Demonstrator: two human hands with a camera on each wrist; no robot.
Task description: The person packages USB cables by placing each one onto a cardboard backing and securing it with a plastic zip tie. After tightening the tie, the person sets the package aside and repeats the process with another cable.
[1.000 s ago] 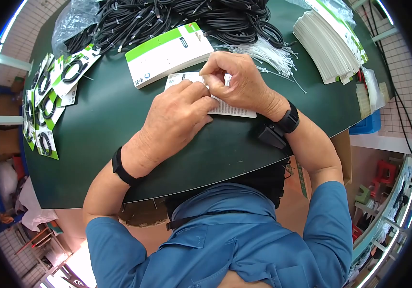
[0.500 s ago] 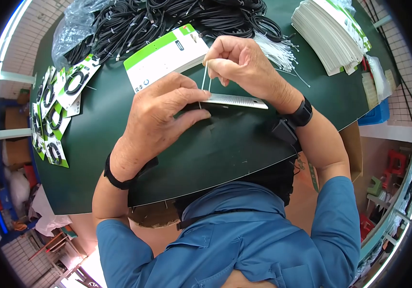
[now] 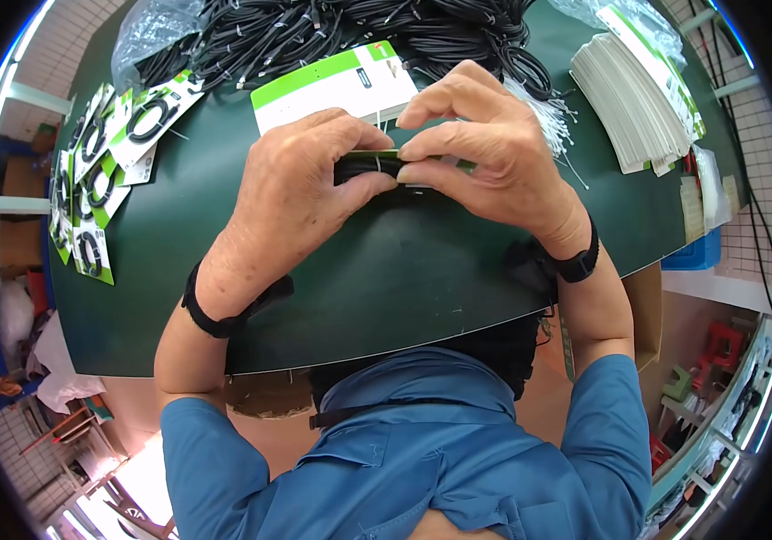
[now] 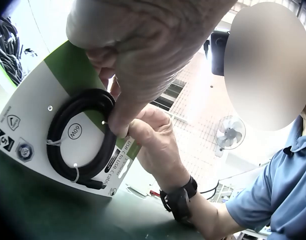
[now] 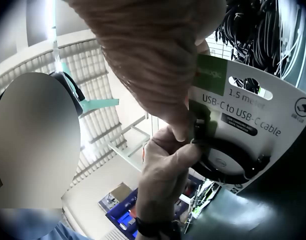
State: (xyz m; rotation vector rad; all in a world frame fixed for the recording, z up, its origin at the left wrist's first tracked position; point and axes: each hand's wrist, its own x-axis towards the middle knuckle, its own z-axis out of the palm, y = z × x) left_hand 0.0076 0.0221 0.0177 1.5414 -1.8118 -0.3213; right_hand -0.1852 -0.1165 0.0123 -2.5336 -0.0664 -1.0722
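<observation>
Both hands are raised over the green table (image 3: 404, 270), forearms converging from the lower left and right, wrists bent inward so that the fingertips meet at the middle.

Left hand (image 3: 305, 189): knuckles up, fingers curled forward and pressed close together, thumb underneath. Fingers and thumb pinch the left end of a card (image 4: 33, 115). In the left wrist view one fingertip bears on the card's printed face, right at the rim of the coiled black cable (image 4: 83, 135).

Right hand (image 3: 485, 153): mirrors the left. Fingers bent and stacked, thumb opposed, pinching the card's right portion. In the right wrist view a fingertip sits on the green band at the card's top, touching the coil's upper edge.

The card is held off the table between the two hands. It is seen nearly edge-on from the head camera, so only a thin green-and-white line shows between the thumbs and fingers. The printed face, reading "USB-C to USB-C cable", shows in both wrist views. The coil lies flat against that face, bound by small white ties (image 4: 75, 166). Fingertips of both hands nearly touch across it.

Around it:
- A stack of green-and-white cards (image 3: 332, 85) lies just beyond the hands.
- A heap of black cables (image 3: 359, 27) is at the table's far edge.
- Loose zip ties (image 3: 548, 117) lie to the right of the hands.
- A fanned stack of blank cards (image 3: 629, 99) is at the far right.
- Finished carded cables (image 3: 98, 171) are spread at the left.
</observation>
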